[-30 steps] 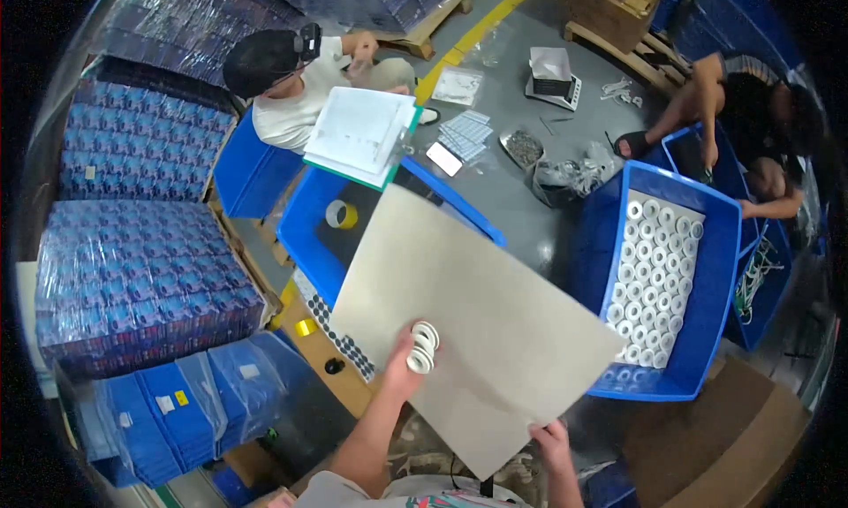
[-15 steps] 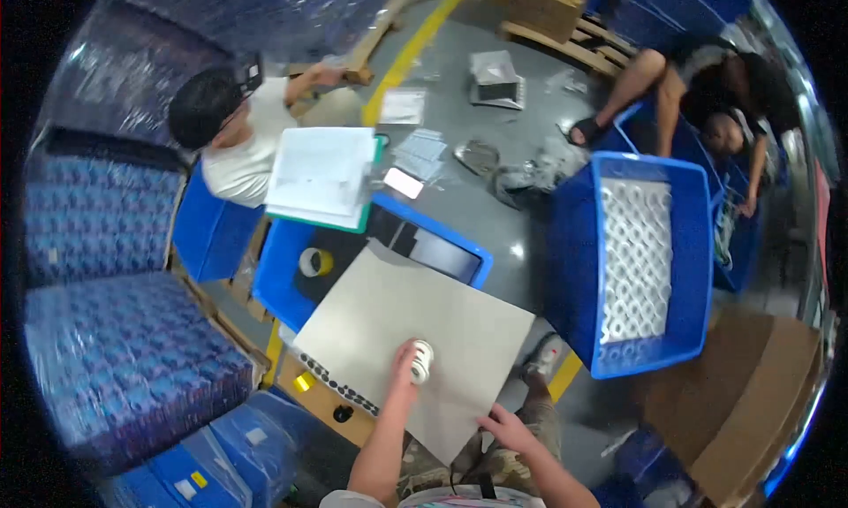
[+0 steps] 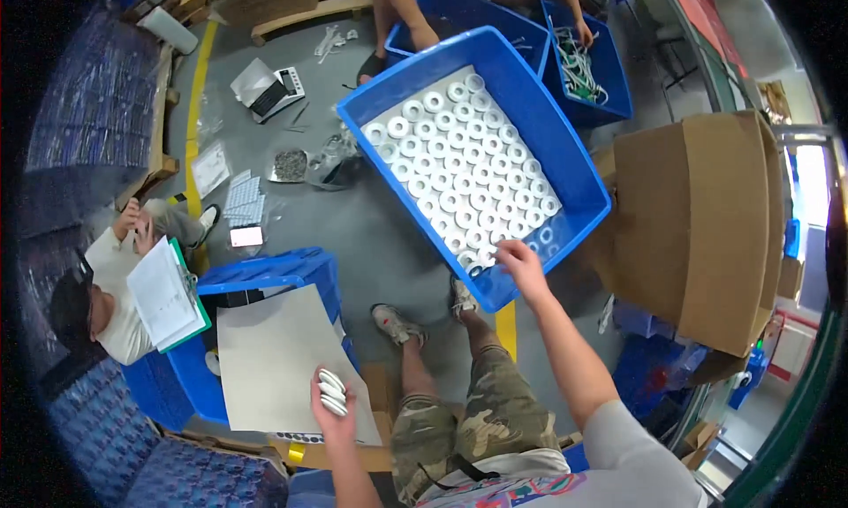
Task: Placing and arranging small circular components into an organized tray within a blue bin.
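Swung toward the blue crate (image 3: pixel 579 185): right hand (image 3: pixel 519 265) open, reaching at white rolls (image 3: pixel 468 177) beneath fingertips. Left hand (image 3: pixel 331 411) gripping stacked rolls (image 3: pixel 331 391) over grey sheet (image 3: pixel 278 358). Best pinched singly, held level.

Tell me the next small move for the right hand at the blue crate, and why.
Probably close the right hand on a white roll at the near edge of the blue crate. The hand is at that corner, apparently touching the rolls, while the left hand holds a short stack of rolls over the grey sheet.
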The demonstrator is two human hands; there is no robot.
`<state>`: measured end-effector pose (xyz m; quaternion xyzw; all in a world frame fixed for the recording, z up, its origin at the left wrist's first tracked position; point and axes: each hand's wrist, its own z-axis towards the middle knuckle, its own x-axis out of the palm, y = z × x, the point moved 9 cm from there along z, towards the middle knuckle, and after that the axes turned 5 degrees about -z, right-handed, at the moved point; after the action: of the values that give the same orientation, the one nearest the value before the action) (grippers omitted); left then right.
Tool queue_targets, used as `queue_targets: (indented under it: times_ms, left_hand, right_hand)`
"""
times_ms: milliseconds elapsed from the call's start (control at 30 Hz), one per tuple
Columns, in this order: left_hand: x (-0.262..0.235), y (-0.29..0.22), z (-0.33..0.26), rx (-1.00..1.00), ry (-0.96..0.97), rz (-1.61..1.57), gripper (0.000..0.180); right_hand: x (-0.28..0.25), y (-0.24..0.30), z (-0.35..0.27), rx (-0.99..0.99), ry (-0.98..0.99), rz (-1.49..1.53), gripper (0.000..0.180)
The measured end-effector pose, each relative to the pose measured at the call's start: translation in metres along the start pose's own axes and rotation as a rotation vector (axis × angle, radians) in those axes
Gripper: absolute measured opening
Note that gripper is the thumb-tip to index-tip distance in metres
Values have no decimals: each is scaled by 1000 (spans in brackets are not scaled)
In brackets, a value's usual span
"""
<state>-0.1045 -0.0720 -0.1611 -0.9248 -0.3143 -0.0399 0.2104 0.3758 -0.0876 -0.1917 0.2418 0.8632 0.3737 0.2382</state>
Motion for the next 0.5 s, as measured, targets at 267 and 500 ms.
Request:
queue_targets:
  times_ms: [267,500]
  left_hand:
    - [83,54,-42,25,138,-154,38]
    - [142,109,-60,-91,132,-43,39]
  right_hand:
    - [78,-82,46,-221,353,-1341,31]
    - [75,-99,53,-214,410,-1489,23]
